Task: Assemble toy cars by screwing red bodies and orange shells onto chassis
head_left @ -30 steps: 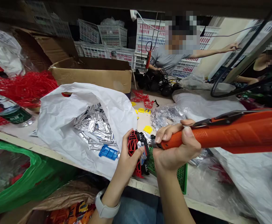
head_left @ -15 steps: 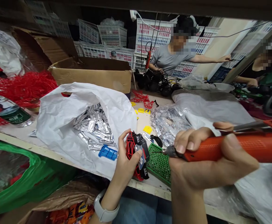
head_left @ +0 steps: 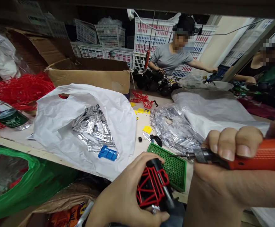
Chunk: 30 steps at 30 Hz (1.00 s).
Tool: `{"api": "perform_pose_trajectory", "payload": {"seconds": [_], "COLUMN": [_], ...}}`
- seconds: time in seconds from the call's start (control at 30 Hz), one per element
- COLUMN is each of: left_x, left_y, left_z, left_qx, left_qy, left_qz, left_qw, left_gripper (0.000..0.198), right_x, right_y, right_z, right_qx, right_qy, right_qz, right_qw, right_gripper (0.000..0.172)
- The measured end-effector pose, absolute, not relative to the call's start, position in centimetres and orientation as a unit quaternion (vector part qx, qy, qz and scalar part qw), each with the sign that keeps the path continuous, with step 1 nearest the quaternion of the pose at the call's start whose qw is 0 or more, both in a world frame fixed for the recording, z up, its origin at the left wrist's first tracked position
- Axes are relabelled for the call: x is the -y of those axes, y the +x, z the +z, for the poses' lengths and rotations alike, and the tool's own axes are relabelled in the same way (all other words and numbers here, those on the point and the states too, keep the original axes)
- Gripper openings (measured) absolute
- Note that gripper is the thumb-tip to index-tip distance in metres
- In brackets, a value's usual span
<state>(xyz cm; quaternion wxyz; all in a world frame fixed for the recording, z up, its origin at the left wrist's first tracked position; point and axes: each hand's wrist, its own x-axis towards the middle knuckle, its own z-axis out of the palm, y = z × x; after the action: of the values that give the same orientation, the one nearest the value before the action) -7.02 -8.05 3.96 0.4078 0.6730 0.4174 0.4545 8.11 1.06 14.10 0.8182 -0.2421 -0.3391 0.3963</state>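
Observation:
My left hand point(head_left: 125, 192) is closed around a toy car body point(head_left: 151, 187) with a red tube frame and black parts, held low and close to me at the table's front edge. In my right hand point(head_left: 224, 170) is an orange electric screwdriver point(head_left: 262, 154), its thin bit pointing left. The bit passes over a green screw tray point(head_left: 172, 165) full of small screws; whether its tip touches the tray I cannot tell. Beyond the tray lie a black curved part point(head_left: 156, 140), a small black piece point(head_left: 140, 139) and a yellow piece point(head_left: 147, 129).
A white bag point(head_left: 57, 126) of silvery plates lies left of centre, a blue plastic part point(head_left: 107, 153) on it. Clear plastic bags point(head_left: 172, 126) lie to the right. Behind stands a cardboard box point(head_left: 87, 78); red frames point(head_left: 19, 91) and a bottle point(head_left: 12, 118) are at left. Two people sit across.
My left hand has brought the toy car nearer to me and turned it. My right hand has shifted right and slightly down with the screwdriver. A small black piece now shows on the table.

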Motion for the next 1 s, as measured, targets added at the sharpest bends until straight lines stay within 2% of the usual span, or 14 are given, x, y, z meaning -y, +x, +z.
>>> {"api": "perform_pose_trajectory", "payload": {"seconds": [0.1,0.2,0.47,0.8,1.0], "left_x": [8.1,8.2,8.2,8.2,8.1], "left_y": [-6.3,-5.7,-5.5,-5.7,-5.5], "left_z": [4.4,4.5,4.5,4.7,4.7], "left_qx": [-0.434,-0.448,-0.432,-0.446,-0.458], "left_qy": [0.72,0.736,0.741,0.724,0.725], "left_qz": [0.4,0.361,0.403,0.396,0.392], "left_qw": [0.366,0.357,0.319,0.346,0.333], "left_gripper": [0.099,0.102,0.11,0.105,0.104], "right_x": [-1.0,-1.1,-1.0,-0.9,-0.5], "right_y": [8.0,7.9,7.9,7.9,7.5], "right_z": [14.0,13.6,13.3,13.2,13.8], "right_qx": [0.358,0.377,0.386,0.386,0.357], "right_qy": [-0.249,-0.243,-0.226,-0.197,-0.256], "right_qz": [0.358,0.357,0.373,0.386,0.388], "right_qw": [0.826,0.819,0.813,0.815,0.81], "right_gripper": [0.022,0.022,0.022,0.02,0.02]}}
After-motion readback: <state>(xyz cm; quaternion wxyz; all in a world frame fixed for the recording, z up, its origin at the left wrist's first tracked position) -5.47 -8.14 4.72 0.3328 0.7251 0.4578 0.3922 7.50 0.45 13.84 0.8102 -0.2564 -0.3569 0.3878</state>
